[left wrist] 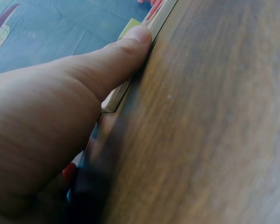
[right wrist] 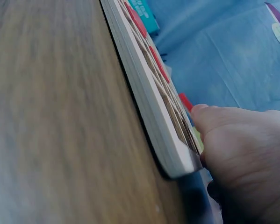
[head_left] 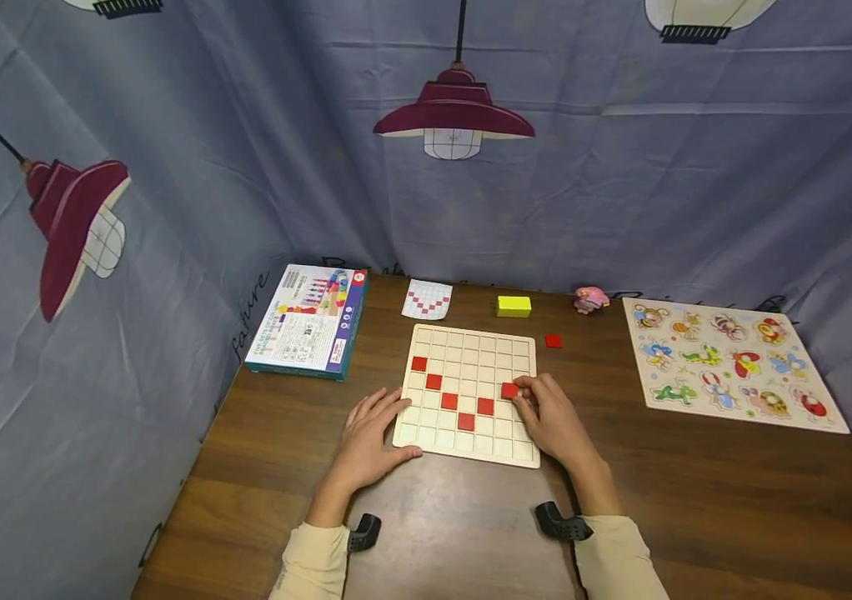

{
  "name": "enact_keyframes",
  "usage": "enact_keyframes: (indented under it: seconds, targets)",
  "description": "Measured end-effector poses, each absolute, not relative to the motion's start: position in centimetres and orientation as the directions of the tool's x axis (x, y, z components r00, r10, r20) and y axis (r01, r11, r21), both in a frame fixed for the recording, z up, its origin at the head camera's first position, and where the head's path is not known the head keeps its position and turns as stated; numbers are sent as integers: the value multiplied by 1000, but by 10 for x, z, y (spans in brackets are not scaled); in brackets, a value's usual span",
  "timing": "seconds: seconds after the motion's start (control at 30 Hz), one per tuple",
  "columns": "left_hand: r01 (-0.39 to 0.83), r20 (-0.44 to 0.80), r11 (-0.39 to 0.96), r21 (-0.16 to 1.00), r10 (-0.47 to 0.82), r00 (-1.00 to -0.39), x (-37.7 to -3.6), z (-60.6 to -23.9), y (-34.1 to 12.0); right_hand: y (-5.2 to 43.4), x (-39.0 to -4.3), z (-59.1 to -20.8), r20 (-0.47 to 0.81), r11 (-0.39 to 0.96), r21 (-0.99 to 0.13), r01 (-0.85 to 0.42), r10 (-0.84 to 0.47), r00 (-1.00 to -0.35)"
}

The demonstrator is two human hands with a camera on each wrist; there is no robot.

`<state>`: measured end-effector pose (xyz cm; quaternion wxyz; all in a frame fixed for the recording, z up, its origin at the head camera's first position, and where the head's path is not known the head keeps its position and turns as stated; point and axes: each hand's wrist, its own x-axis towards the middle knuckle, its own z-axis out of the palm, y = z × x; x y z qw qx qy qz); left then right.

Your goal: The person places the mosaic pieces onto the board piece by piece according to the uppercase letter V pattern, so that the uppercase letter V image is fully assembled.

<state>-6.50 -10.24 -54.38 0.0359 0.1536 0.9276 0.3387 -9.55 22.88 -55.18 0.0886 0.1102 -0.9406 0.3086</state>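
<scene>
A pale wooden grid board (head_left: 501,450) lies on the table, with several red square tiles (head_left: 449,401) set in its cells in a slanting V. My right hand (head_left: 557,421) pinches one more red tile (head_left: 509,390) between thumb and fingertips over the board's right side. In the right wrist view that tile (right wrist: 185,101) stands tilted at the thumb tip. My left hand (head_left: 369,442) rests at the board's left side, fingers extended along the edge. Its thumb (left wrist: 125,49) touches the near edge in the left wrist view.
Behind the board lie a paper card (head_left: 427,298) with a V pattern, a yellow block (head_left: 513,307), a loose red tile (head_left: 553,341) and a pink figurine (head_left: 591,299). A boxed set (head_left: 306,321) is at left, an insect puzzle board (head_left: 734,362) at right.
</scene>
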Motion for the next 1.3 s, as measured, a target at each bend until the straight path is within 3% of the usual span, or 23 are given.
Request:
enact_keyframes:
  seconds: [0.47,0.87,1.07,1.3]
  targets:
    - [250,23,720,647,310,-950,-62,-544,-103,218,-94,-548,240,810,-530,-251,-141,-960]
    - [257,29,726,638,311,-950,-65,-542,-103,217,-95,-546,233,793,-570,-217,-97,-968]
    - [256,22,721,644,318,-948,-66,-543,-102,238,-100,-541,222,754,-628,-191,-62,-973]
    - [246,16,724,645,308,-951,-66,-545,-104,291,-139,-548,152,798,-591,-118,-34,-988]
